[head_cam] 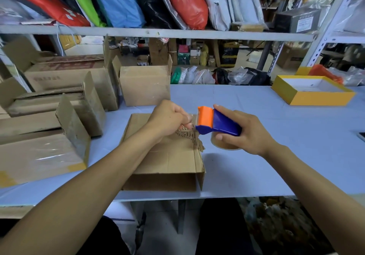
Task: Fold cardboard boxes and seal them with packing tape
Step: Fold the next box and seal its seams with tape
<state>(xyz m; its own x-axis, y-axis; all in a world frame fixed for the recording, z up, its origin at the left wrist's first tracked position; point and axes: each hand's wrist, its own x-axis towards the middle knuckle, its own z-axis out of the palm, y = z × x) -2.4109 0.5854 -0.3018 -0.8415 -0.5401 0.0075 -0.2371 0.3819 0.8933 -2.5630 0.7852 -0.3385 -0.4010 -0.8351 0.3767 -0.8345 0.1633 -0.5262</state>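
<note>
A worn cardboard box (173, 164) lies on the pale blue table (276, 136) in front of me, its top flap torn and showing bare corrugation. Above its far edge my right hand (248, 134) grips a blue and orange tape dispenser (215, 122) with a roll of clear tape under it. My left hand (167, 118) pinches the free end of the tape right at the dispenser's orange mouth. Both hands hover just above the box.
Several open and flattened cardboard boxes (59, 104) crowd the table's left side. A yellow shallow box (312, 95) sits at the far right. A phone's edge (361, 135) shows at the right border. Shelves with bagged goods (138, 2) hang above the table.
</note>
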